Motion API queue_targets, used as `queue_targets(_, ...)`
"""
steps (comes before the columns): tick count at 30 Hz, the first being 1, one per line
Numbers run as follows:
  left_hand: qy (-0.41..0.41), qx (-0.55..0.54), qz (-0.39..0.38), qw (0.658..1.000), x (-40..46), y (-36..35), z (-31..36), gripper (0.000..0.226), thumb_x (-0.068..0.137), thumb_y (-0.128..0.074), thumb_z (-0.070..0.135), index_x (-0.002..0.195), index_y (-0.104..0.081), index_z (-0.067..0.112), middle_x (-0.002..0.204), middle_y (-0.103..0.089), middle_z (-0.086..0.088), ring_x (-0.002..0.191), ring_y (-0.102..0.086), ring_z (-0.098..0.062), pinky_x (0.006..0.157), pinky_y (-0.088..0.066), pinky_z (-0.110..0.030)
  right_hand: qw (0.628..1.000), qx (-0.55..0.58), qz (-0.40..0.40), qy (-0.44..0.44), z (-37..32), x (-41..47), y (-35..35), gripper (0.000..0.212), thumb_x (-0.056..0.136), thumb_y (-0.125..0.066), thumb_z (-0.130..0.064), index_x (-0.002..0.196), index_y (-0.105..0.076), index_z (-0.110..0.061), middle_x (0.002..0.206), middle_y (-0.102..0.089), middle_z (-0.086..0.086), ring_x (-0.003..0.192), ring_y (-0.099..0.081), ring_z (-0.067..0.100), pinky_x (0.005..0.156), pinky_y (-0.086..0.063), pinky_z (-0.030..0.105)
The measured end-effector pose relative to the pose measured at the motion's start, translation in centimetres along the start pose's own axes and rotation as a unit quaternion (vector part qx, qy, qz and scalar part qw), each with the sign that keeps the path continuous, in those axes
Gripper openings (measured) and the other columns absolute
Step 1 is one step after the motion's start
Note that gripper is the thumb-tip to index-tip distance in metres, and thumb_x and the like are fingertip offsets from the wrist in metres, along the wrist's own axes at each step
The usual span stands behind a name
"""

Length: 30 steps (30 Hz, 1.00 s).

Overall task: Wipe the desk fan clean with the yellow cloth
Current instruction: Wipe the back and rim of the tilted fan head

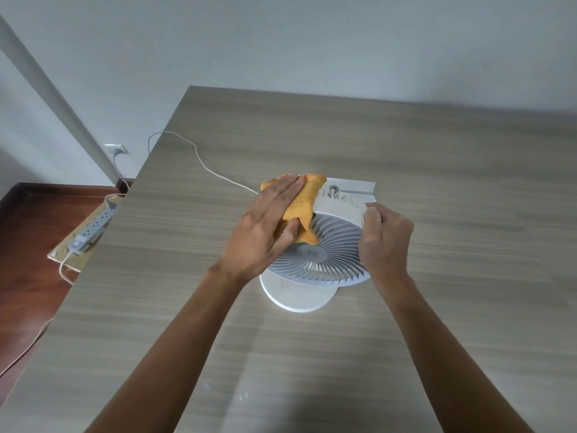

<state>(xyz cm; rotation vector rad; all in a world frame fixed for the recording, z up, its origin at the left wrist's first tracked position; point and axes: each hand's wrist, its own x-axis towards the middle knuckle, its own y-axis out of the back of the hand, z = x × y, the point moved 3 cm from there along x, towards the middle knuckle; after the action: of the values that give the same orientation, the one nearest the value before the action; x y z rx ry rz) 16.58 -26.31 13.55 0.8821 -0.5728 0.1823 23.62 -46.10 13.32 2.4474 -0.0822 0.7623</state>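
Observation:
A white desk fan stands on its round base near the middle of the wooden desk, its grille facing me. My left hand holds the yellow cloth against the fan's upper left rim, fingers spread over the cloth and thumb pinching it from below. The cloth drapes over the rim and partly onto the grille. My right hand grips the fan's right rim with curled fingers. The left part of the grille is hidden behind my left hand.
A thin white cord runs from the fan across the desk and over its left edge. A power strip lies on the wooden floor at the left, below a wall socket. A grey wall stands behind the desk.

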Motion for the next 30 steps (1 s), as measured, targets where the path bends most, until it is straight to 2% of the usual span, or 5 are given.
queue_targets(12,0.04,-0.048,0.103,0.993,-0.8,-0.2,-0.1,0.057,0.103,-0.024,0.034,0.135,-0.049,-0.006,0.134,-0.059,-0.014,0.122,-0.059,-0.026,0.102,-0.047,-0.034,1.0,0.002,0.011,-0.007,-0.2,0.2,-0.1,0.034,0.081,-0.038,-0.002,0.056,-0.029,-0.023,0.049,-0.018,-0.008,0.046,-0.019,0.017,0.047,-0.016,0.031)
queue_targets(15,0.166,-0.143,0.211,0.953,-1.5,0.0,-0.4,0.045,0.098,-0.026,0.025,0.093,-0.067,0.008,0.082,-0.066,0.015,0.073,-0.061,-0.004,0.066,-0.047,-0.027,1.0,0.012,0.01,-0.001,-0.3,0.2,0.0,0.044,0.081,-0.038,-0.001,0.057,-0.023,-0.035,0.048,-0.016,-0.011,0.044,-0.018,0.016,0.046,-0.015,0.029)
queue_targets(18,0.284,-0.2,0.256,0.902,-1.6,-0.6,-0.7,0.035,0.091,-0.024,0.027,0.06,-0.037,0.015,0.055,-0.038,0.008,0.052,-0.034,-0.006,0.055,-0.029,-0.03,1.0,0.006,0.019,-0.006,-0.2,0.0,0.2,0.039,0.08,-0.039,0.001,0.055,-0.029,-0.027,0.048,-0.016,-0.011,0.044,-0.019,0.014,0.047,-0.016,0.032)
queue_targets(24,0.171,-0.119,0.127,0.97,-1.3,-0.9,1.2,0.04,0.103,-0.033,0.026,0.137,-0.05,0.015,0.135,-0.059,-0.003,0.125,-0.055,-0.016,0.099,-0.046,-0.034,1.0,0.01,0.022,0.005,-0.1,-0.1,0.3,0.034,0.082,-0.037,-0.005,0.057,-0.03,-0.027,0.048,-0.017,-0.013,0.043,-0.02,0.011,0.046,-0.016,0.029)
queue_targets(30,0.114,0.001,0.152,0.982,-0.5,-1.7,0.8,0.047,0.101,-0.035,0.043,0.134,-0.058,0.019,0.144,-0.052,0.001,0.135,-0.047,-0.013,0.1,-0.048,-0.032,1.0,-0.002,0.021,-0.002,-0.1,-0.1,0.3,0.027,0.082,-0.034,-0.011,0.058,-0.028,-0.022,0.048,-0.018,-0.011,0.043,-0.019,0.016,0.046,-0.017,0.03)
